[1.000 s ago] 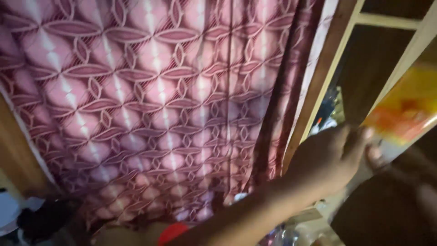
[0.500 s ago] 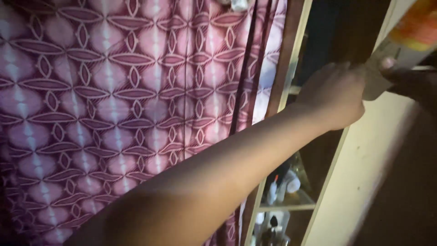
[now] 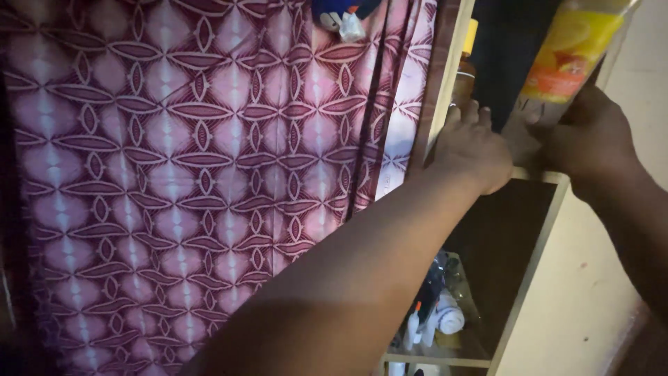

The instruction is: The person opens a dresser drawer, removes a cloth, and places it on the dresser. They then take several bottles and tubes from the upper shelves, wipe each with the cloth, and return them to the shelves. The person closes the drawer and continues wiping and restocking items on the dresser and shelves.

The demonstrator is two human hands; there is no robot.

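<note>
A tall clear bottle with a yellow and orange label stands tilted at the upper shelf of a pale wooden cabinet. My right hand grips its lower part from the right. My left hand reaches across with the arm in front of me and rests at the bottle's base on the shelf edge, fingers bent; whether it grips the bottle is unclear. The bottle's bottom is hidden behind both hands.
A maroon and pink patterned curtain hangs over the left of the cabinet. A lower shelf holds several small white bottles. An amber bottle with a yellow cap stands at the upper shelf's left. A blue object hangs at the top.
The view has shifted left and down. The bottle has come upright toward the upper shelf, with both hands now closed in near its base.
</note>
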